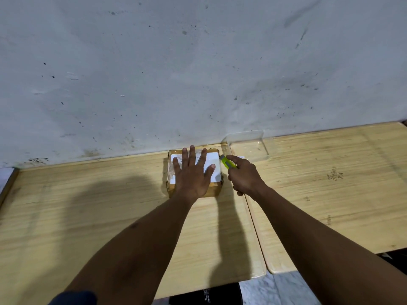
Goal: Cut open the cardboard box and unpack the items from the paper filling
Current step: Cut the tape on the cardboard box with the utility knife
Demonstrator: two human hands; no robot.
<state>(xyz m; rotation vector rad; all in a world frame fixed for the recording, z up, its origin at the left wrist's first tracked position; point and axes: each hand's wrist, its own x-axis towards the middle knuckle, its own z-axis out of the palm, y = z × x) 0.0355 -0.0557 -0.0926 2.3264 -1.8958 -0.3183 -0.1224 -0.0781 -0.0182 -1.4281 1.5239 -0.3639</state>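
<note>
Cardboard box (214, 190) label half-hidden under flat, spread left hand (192, 175); right hand (243, 177) grips cutter (227, 162), blade unseen.

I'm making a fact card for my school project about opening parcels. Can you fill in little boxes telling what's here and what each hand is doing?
Box: cardboard box with white label, closed, on the wooden table by the wall
Left hand: left hand flat on top of the box, fingers spread
Right hand: right hand holding a yellow-green cutter, tip at the box's right top edge
Nearby: clear plastic container right of the box
Paper filling: not visible
</note>
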